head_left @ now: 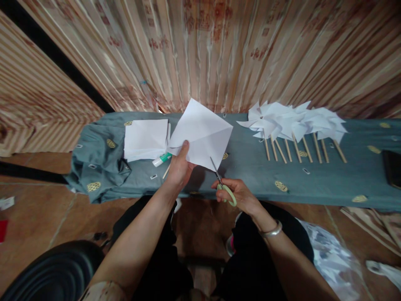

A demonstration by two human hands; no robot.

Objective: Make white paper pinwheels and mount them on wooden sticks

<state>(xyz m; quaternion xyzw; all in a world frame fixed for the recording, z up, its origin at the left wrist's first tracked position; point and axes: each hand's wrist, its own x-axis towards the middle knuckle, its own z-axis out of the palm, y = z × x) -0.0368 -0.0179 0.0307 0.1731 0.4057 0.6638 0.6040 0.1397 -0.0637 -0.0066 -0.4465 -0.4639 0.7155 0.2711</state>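
My left hand [181, 167] pinches a white square sheet of paper [203, 131] near its left corner, thumb on top. A crease runs across the sheet. My right hand [236, 192] grips a pair of scissors [230, 195] with pale green handles. Their blades lie at the sheet's lower corner, one over the paper. A stack of white paper squares [145, 138] sits left of my left hand. Between the stack and my hand lies a glue stick [162, 159] with a green label, and a thin wooden stick [166, 171] pokes out below it.
Several white paper pinwheels [290, 121] on wooden sticks lie overlapping at the right on the cloth-covered bench [260, 179]. A dark phone-like object [392, 167] is at the far right. Below are a black round stool [53, 276] and a plastic bag of white paper [332, 251]. Curtains hang behind.
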